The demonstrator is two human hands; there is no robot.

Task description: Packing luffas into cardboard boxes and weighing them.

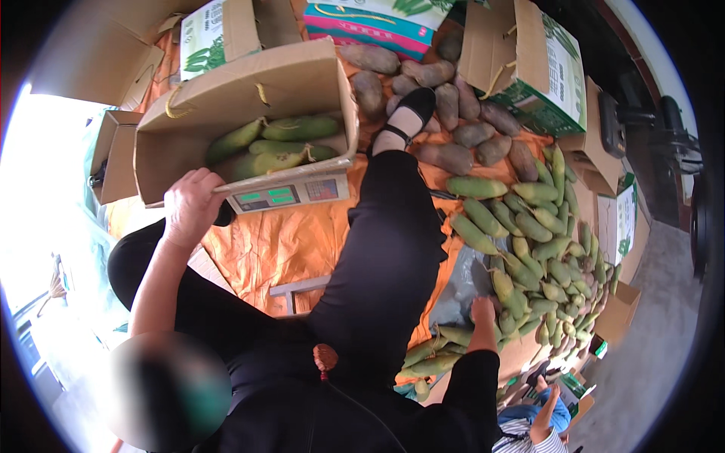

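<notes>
Hands apart: right hand (pixel 483 309) at the radish pile (pixel 544 226), left hand (pixel 192 202) on the open carton (pixel 226 102).
The right hand's fingers are largely hidden, so its grip cannot be told; a radish at the pile's near edge is best grasped around its middle, to avoid rolling its neighbours. The left hand is closed over the carton's near-left rim; hold lightly, as pressing down could disturb the display panel (pixel 276 198) at the near wall. Inside, green radishes (pixel 302 128) lie lengthwise toward the right; any addition should lie alongside, uncrushed.
</notes>
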